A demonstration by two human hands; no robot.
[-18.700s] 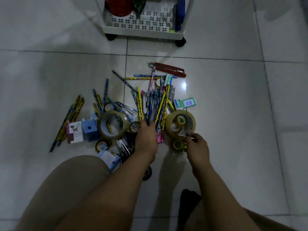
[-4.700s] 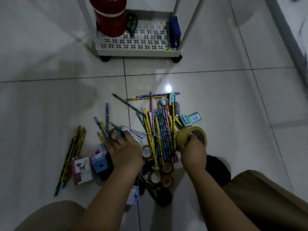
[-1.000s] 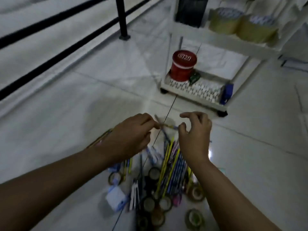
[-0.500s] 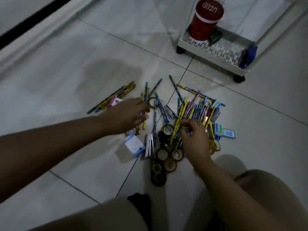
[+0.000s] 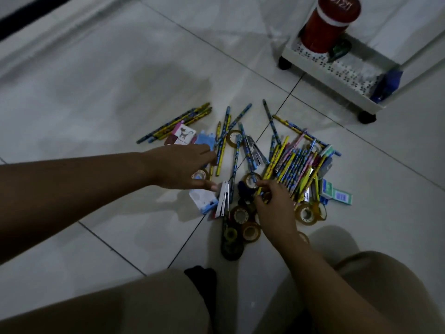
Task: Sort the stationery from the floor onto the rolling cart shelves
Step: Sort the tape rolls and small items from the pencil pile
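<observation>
I'm seeing glossy grey floor tiles (image 5: 134,68), a shiny metal stapler (image 5: 223,201) beside translucent glossy plastic tape rolls (image 5: 240,214), and a white perforated plastic cart tray (image 5: 337,92).

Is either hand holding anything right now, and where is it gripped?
The right hand pinches a yellow pencil near its lower end. The left hand holds nothing.

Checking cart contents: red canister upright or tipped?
Upright. The red canister stands on its base in the cart's bottom shelf, lid on top.
</observation>
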